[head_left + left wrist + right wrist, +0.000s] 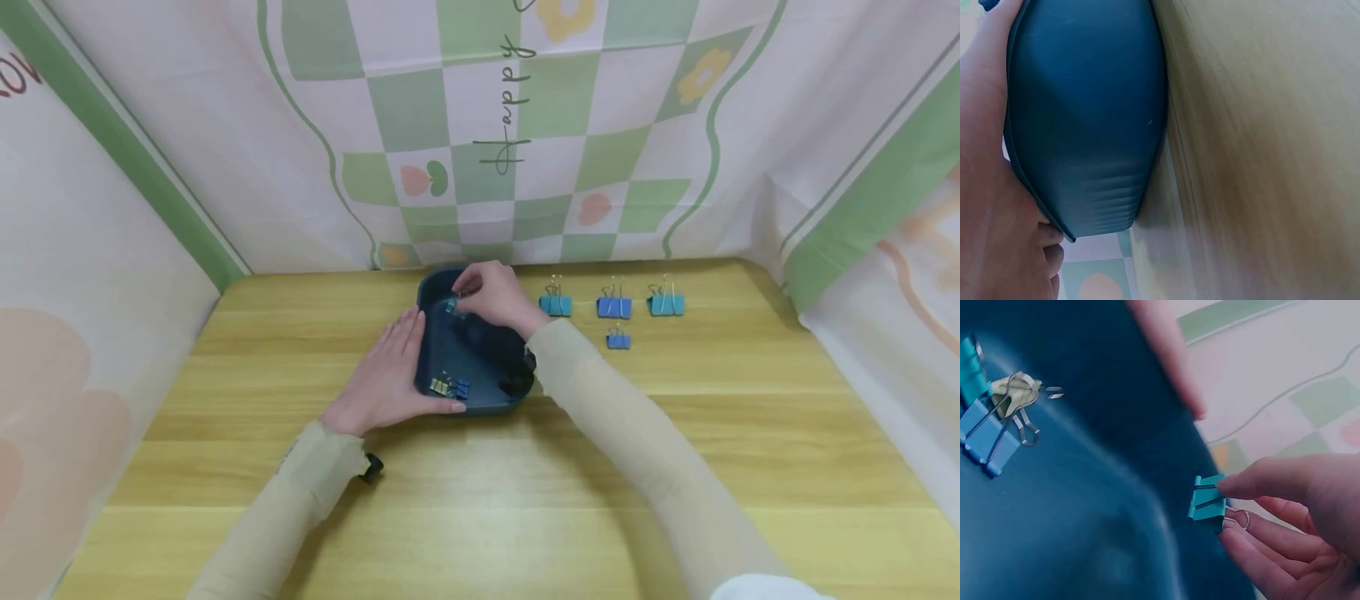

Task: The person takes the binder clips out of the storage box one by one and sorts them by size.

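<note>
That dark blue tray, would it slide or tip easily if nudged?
Probably slides: the tray looks like smooth, thin plastic on a slick wooden table. Likely light, holding only a few clips. The left hand rests flat against its side, perhaps steadying it. Low and wide, so unlikely to tip.

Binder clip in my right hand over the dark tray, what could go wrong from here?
1. The right hand pinches the small teal binder clip only at its edge, near the tray's far rim; it could slip and drop outside the tray.
2. The left hand lies flat against the tray's side rather than gripping it, so a knock might slide the tray.
3. The right forearm passes close to the blue clip on the table and could brush it.
</note>
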Motion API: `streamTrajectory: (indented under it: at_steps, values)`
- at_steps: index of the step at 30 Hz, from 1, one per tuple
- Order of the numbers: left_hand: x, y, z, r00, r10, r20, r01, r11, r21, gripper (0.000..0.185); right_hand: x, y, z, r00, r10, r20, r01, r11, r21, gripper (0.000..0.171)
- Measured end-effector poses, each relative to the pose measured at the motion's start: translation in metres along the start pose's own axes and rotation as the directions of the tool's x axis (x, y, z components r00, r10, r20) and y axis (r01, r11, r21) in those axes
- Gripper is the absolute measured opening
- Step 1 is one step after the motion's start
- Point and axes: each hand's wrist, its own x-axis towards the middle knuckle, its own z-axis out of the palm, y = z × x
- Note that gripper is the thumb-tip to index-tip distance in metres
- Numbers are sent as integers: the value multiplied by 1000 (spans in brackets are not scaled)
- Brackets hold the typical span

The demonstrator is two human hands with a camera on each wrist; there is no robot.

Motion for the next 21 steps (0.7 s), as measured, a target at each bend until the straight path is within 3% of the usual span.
streamTrajectory:
  at_steps: [8, 21]
  values:
    - [1, 0, 1, 1000, -3, 4, 3, 1000, 12, 144, -16, -12, -25, 999, -47, -11, 48, 994, 98, 27]
    - [-1, 1, 0, 1000, -12, -3, 12, 1000, 3, 146, -45, -2, -88, 995, 30, -94, -11, 981, 194, 33]
